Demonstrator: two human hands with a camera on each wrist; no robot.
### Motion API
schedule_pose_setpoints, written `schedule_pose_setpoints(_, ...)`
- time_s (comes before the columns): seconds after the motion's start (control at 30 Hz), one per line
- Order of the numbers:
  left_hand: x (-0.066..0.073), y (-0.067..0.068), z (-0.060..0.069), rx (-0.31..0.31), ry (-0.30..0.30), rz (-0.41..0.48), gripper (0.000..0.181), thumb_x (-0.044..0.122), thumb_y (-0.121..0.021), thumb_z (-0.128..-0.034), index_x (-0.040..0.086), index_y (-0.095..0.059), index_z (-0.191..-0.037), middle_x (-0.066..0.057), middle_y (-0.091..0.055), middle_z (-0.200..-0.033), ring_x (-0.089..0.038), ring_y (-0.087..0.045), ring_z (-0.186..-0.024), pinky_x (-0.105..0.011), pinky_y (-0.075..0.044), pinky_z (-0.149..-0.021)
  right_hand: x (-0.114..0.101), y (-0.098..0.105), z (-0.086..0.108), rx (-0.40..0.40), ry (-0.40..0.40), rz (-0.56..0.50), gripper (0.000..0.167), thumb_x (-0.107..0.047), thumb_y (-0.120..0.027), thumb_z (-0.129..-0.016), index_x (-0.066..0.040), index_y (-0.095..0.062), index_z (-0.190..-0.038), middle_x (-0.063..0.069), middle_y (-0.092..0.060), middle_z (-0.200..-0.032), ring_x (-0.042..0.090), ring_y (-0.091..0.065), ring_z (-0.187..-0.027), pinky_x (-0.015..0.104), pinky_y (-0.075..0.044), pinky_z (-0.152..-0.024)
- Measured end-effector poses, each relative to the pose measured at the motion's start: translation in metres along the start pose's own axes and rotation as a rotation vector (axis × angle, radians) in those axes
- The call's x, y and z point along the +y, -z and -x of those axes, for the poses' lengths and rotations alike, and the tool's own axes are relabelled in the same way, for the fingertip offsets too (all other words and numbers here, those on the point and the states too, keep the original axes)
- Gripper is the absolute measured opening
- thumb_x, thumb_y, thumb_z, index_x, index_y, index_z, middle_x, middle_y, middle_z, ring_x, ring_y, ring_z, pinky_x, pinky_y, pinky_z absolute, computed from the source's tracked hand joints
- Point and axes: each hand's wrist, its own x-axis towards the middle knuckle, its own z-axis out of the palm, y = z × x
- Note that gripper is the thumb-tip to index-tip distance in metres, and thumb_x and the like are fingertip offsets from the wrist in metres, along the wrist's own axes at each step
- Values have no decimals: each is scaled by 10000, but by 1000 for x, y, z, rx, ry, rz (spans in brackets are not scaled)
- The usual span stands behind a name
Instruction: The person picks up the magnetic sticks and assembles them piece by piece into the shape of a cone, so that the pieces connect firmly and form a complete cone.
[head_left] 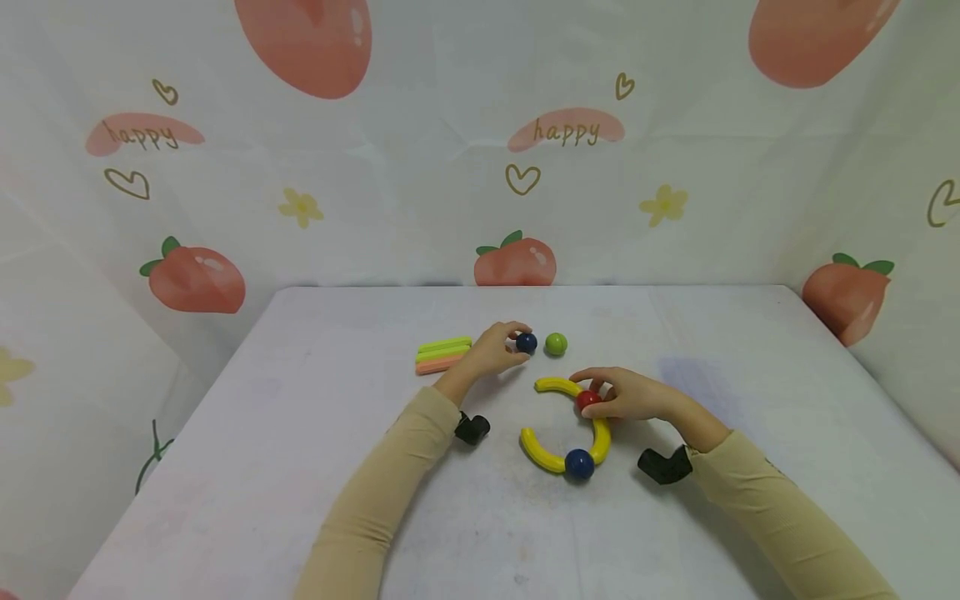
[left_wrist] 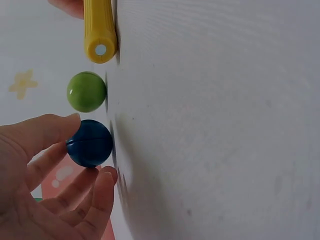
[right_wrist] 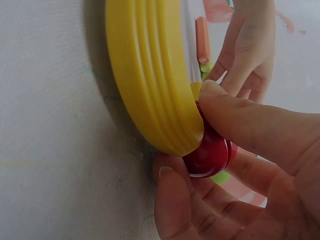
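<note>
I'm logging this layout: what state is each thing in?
Far blue ball, held by the left hand
Green ball, untouched
Red ball, pinched by the right hand, against the right curve
Near blue ball, between right curve and lower curve
Upper curve, left end free
Right curve, ball at each end
Lower curve, left end free
Sticks, lying side by side
Left hand, curled round far blue ball
Right hand, gripping red ball

The right hand (head_left: 628, 395) partly hides the red ball (head_left: 587, 401); left wrist view crops a yellow piece (left_wrist: 100, 27)
</note>
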Motion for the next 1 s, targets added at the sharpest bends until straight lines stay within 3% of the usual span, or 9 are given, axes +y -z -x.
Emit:
schedule_pose_setpoints(0.23, 4, -1, 2, -3, 50, -38, 368, 148, -640, -873, 87, -543, -1222, -186, -547, -1214, -264, -549, -1023, -360, -457, -905, 0, 0, 0, 3, 3, 8, 538, -270, -653, -870, -75, -464, -1334, 171, -556, -1127, 208, -585, -887, 294, -503, -748)
schedule_pose_setpoints(0.5, 1, 0, 6, -3, 101, -2, 365, 187, -650, -871, 104, -548, -1212, -165, -576, -1183, -250, -559, -1001, -355, -469, -893, 0, 0, -1, 6, -13, 11, 548, -289, -653, -868, -87, -462, -1340, 172, -551, -1135, 201, -572, -870, 291, -500, -748)
schedule_pose_setpoints(0.83, 0, 1, 21, -75, 74, -7, 343, 240, -671, -859, 119, -579, -1166, -140, -612, -1115, -217, -589, -939, -301, -485, -804, 2, -1, -1, 13, -37, 14, 555, -301, -657, -864, -102, -462, -1344, 169, -550, -1153, 201, -575, -885, 313, -509, -770)
schedule_pose_setpoints(1.0, 0, 1, 29, -107, 98, -3, 330, 273, -676, -854, 144, -591, -1145, -112, -612, -1074, -185, -555, -864, -242, -456, -698, 1, -1, -1, 16, -39, 14, 551, -299, -657, -864, -106, -464, -1342, 166, -552, -1156, 209, -578, -902, 324, -511, -785)
